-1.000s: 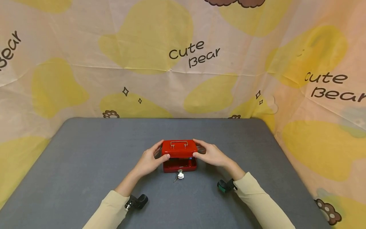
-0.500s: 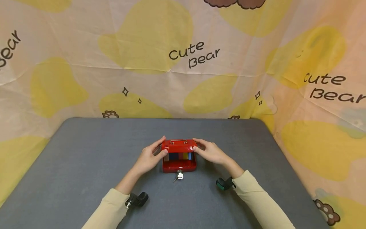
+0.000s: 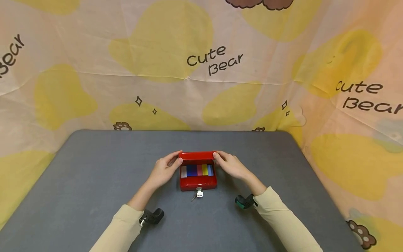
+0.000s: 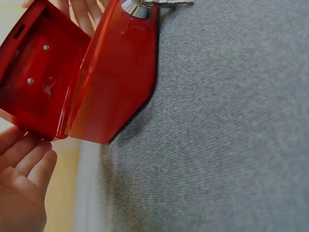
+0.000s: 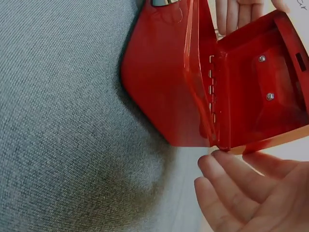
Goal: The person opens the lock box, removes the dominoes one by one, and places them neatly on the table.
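A small red metal cash box [image 3: 198,183] stands on the table in the head view, its hinged lid [image 3: 197,156] swung up at the back. My left hand [image 3: 163,171] holds the lid's left end, thumb on the front edge and fingers behind. At the other end my right hand [image 3: 232,166] grips the lid the same way. Coloured blocks or strips [image 3: 197,170], white, blue, pink, yellow and light blue, lie in a row inside. Keys [image 3: 199,193] hang from the front lock. Both wrist views show the lid's inner side [image 4: 41,72] with two screw ends and the hinge [image 5: 211,89].
The box sits on a grey cloth-covered table [image 3: 94,182]. Behind and beside the table hangs a yellow-and-cream printed cloth [image 3: 170,42]. Black wrist cameras, left [image 3: 151,216] and right [image 3: 245,202], are strapped over the sleeves.
Both hands have lifted and tipped the lid backward, from slightly raised to about upright. The coloured row inside has come into view, and the handle has turned out of sight behind the lid.
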### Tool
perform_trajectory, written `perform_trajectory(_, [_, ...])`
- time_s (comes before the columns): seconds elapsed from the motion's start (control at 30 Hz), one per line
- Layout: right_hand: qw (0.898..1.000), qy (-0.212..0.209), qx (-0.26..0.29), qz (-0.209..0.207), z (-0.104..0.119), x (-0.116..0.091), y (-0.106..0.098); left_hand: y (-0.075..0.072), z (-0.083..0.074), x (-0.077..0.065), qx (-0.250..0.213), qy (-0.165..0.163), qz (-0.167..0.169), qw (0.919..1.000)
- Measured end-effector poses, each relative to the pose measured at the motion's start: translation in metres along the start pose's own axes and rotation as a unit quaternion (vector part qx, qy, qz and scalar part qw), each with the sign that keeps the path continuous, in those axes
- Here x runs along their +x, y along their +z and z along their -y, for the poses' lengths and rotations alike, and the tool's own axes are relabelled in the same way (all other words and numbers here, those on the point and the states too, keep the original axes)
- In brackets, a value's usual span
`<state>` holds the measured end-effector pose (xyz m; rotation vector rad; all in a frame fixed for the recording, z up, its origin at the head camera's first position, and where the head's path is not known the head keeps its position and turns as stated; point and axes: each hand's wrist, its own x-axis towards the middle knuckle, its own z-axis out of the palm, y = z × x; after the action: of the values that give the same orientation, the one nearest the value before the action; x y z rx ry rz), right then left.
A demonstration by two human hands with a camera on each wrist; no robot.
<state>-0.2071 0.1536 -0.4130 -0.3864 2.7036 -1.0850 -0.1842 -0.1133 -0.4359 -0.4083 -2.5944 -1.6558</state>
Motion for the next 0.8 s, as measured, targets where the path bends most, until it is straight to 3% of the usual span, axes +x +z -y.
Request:
perform_trajectory(0.13, [0.999, -0.017, -0.011, -0.03, 0.002, 0.0, 0.001, -0.001, -0.003, 0.001, 0.017, -0.017, 0.002, 0.9997])
perform_trajectory(0.27, [0.996, -0.063, 0.011, -0.069, 0.003, 0.002, 0.002, -0.002, -0.005, 0.002, 0.027, -0.037, 0.004, 0.9989])
perform_trajectory(0.4, [0.992, -0.101, 0.031, -0.075, 0.003, 0.002, 0.001, -0.002, -0.007, 0.005, 0.039, -0.044, 0.001, 0.9983])
perform_trajectory(0.8, [0.991, -0.106, 0.044, -0.073, -0.002, 0.004, -0.001, -0.002, -0.008, 0.012, 0.072, -0.045, -0.019, 0.9962])
